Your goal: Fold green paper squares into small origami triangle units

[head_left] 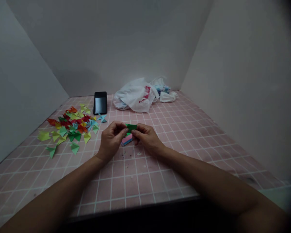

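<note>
Between my two hands is a small folded piece of green paper [132, 127], raised a little above the table. My left hand [113, 137] pinches its left side between thumb and fingers. On the other side, my right hand [147, 137] grips the paper's right edge the same way. Under it lies a small stack of coloured paper [127, 139] with pink and blue showing, partly hidden by my fingers. To the left, many small folded paper pieces [74, 135] in red, orange, yellow, green and light blue form a loose pile.
A black phone [100, 103] stands behind the paper pile. White plastic bags [135, 95] with red print lie near the back wall, a smaller bundle [168, 96] beside them. The pink checked tablecloth [184, 139] covers the table, with walls at the back and both sides.
</note>
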The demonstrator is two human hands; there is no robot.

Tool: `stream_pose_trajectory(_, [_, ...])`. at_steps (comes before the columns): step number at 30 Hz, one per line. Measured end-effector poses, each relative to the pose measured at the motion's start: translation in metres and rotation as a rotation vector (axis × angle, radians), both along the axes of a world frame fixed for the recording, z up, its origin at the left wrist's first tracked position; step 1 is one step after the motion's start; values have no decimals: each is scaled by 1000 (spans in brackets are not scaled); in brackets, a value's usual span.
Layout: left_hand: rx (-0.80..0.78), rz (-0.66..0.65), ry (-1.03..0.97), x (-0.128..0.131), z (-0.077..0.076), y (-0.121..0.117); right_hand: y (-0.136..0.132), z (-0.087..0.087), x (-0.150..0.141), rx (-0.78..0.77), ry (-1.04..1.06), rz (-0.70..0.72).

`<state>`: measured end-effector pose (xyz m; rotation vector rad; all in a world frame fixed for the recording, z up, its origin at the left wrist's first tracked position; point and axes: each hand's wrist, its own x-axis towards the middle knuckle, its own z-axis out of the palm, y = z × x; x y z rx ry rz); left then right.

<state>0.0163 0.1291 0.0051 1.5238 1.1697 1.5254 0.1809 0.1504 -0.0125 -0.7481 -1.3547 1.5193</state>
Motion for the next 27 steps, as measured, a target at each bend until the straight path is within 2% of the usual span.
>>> stream_pose_trajectory(10, [-23, 12, 21, 0, 4, -4, 1, -1, 1, 29, 6, 10])
stream_pose_trajectory(18, [-114, -42, -129, -2, 9, -2, -1, 6, 4, 111, -72, 26])
stream_pose_trajectory(27, [-146, -13, -168, -2, 8, 0, -2, 8, 3, 92, -69, 64])
